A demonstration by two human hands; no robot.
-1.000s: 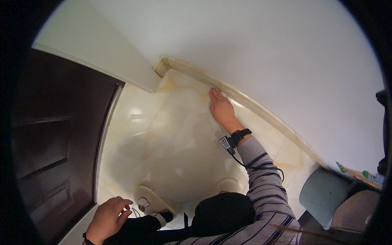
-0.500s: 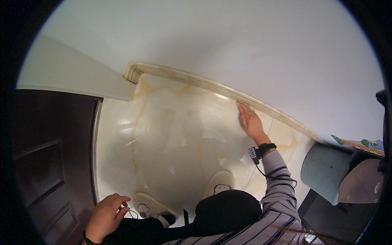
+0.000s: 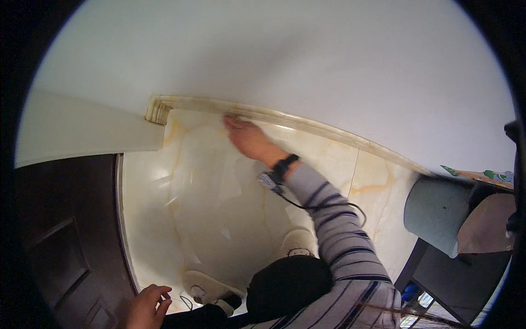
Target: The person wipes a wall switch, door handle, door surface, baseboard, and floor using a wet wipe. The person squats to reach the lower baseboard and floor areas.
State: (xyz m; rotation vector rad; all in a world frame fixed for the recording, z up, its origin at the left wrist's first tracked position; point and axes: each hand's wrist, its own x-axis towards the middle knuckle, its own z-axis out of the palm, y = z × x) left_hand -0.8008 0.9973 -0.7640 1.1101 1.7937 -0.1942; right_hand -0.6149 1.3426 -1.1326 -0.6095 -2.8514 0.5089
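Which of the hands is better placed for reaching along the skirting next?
Right, I'd judge: the right hand is already beside the skirting, arm extended; the left hand is well back, near the door.

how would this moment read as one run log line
right hand: beside baseboard, blurred, grip unclear | left hand: fingers loosely bent, near dark door | floor: pale, glossy

Behind the right fingers (image 3: 235, 124), a black wrist strap (image 3: 284, 168) carries a small box (image 3: 269, 181) with pale markings; a thin black cable (image 3: 323, 207) loops onto a grey, dark-striped sleeve (image 3: 344, 227). Farthest from those fingers are black trousers (image 3: 290, 288) and cream slippers (image 3: 298, 239).
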